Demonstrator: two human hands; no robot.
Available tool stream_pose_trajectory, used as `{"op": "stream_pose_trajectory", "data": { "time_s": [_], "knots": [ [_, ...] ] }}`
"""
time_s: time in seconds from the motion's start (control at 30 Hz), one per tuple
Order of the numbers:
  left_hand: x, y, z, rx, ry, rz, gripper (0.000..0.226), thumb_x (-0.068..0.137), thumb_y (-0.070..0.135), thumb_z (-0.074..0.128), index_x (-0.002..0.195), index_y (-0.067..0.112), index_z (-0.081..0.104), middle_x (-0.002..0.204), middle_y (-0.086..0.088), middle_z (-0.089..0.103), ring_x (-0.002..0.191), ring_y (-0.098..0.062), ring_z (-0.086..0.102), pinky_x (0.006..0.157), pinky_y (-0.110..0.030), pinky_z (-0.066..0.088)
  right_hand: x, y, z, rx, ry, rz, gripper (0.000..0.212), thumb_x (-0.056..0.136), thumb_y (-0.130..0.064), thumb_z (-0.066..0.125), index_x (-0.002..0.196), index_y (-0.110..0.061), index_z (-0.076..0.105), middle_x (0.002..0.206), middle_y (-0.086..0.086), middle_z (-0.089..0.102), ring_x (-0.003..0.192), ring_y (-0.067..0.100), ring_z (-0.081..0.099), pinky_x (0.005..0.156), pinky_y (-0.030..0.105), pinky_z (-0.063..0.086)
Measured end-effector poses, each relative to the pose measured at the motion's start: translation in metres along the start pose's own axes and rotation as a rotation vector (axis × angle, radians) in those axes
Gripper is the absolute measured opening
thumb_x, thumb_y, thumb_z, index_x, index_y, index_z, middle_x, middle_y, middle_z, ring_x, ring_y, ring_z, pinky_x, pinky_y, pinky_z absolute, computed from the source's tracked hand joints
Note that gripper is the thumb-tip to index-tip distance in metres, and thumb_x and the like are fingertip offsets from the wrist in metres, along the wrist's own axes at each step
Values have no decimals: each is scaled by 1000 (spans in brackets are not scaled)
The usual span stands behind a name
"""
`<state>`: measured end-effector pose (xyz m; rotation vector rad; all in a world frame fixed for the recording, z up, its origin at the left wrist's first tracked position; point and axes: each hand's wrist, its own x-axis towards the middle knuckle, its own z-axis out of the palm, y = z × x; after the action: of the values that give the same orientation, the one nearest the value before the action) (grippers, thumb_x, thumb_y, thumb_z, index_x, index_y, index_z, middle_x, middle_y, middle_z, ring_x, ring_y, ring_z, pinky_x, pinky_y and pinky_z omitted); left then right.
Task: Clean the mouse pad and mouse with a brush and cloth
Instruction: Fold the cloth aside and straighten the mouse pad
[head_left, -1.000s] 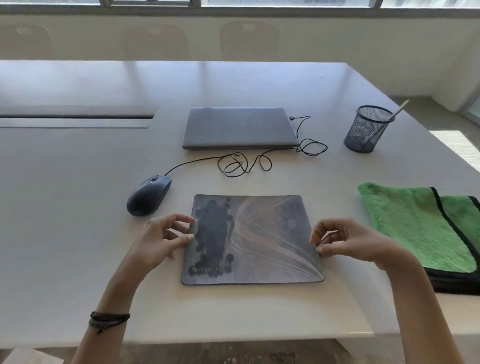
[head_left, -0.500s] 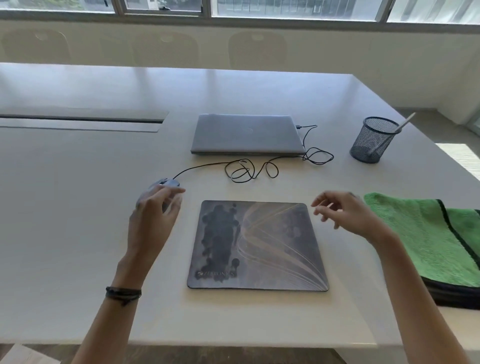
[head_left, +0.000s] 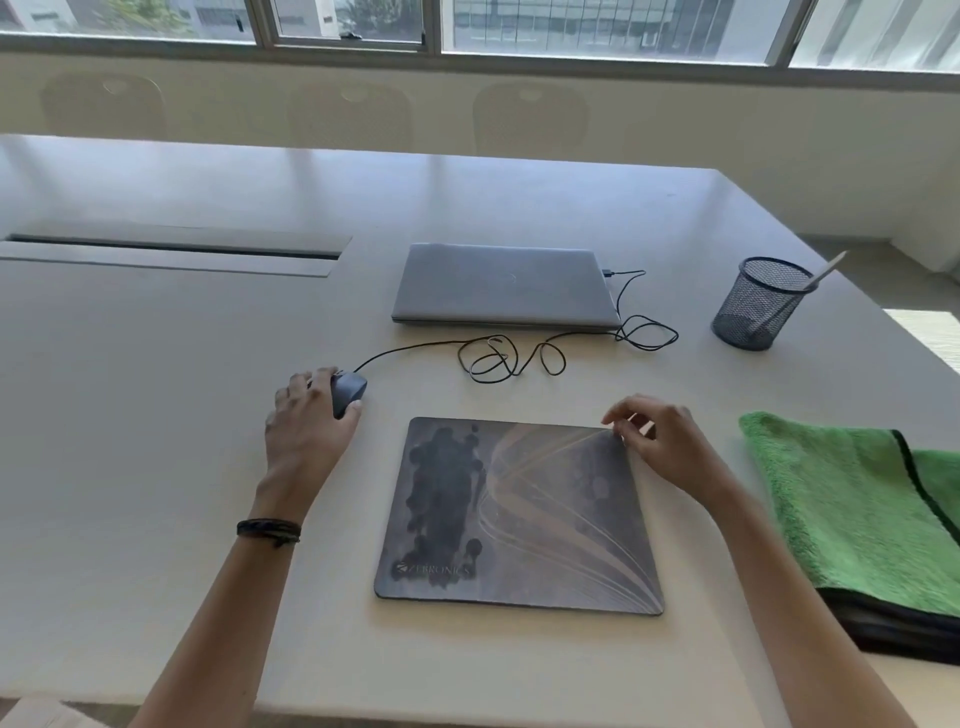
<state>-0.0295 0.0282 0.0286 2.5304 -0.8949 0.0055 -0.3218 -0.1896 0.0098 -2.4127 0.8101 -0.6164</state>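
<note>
**Head view: mouse in hand, cleaning not yet begun**

Head camera showed you at the setting-out step, as I judged it. Your left hand (head_left: 306, 421) lay over the mouse (head_left: 349, 391), fingers curled round its far side and thumb on the near side. The mouse sat on the table (head_left: 156, 415) just beyond the far left corner of the mouse pad (head_left: 519, 519). The pad lay flat in front of you, printed side up.

Your right hand (head_left: 660, 447) was at the pad's far right corner with its fingers loosely bent and close together. Blur kept me from telling whether they pinched the corner or only hovered over it. Neither hand held a tool.

The green cloth (head_left: 852, 499) lay folded to the right, apart from the pad and untouched. Your next move probably called for parking the mouse clear of the pad without snagging its cable (head_left: 498, 358), which ran in loose loops to the closed laptop (head_left: 498, 286). Then you would need to reach for a tool.

Several things were hard to make out:
- **Brush:** only a pale handle (head_left: 826, 267) stuck out of the mesh cup (head_left: 756, 306), and I could not tell whether it was the brush.
- **Mouse:** your hand hid most of it.
- **Cloth:** the frame's right edge cut it off.
- **Dirt:** none showed against the pad's dark print.
</note>
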Motion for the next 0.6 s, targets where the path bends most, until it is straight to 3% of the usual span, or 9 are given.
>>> {"op": "stream_pose_trajectory", "data": {
  "time_s": [0.27, 0.6],
  "knots": [
    [0, -2, 2, -94, 58, 15, 69, 83, 28, 63, 142, 16, 31, 116, -23, 56, 109, -41, 48, 87, -49, 43, -1, 4, 4, 23, 38, -14, 21, 82, 6, 59, 84, -12, 69, 81, -2, 63, 67, 6, 57, 64, 7, 40],
    [-22, 23, 3, -156, 89, 119, 68, 84, 30, 63, 142, 17, 30, 114, -20, 61, 102, -41, 52, 83, -45, 45, 1, 4, 5, 34, 49, -20, 20, 83, 6, 59, 84, -11, 69, 81, 0, 63, 65, 8, 56, 64, 6, 40]
  ]
}}
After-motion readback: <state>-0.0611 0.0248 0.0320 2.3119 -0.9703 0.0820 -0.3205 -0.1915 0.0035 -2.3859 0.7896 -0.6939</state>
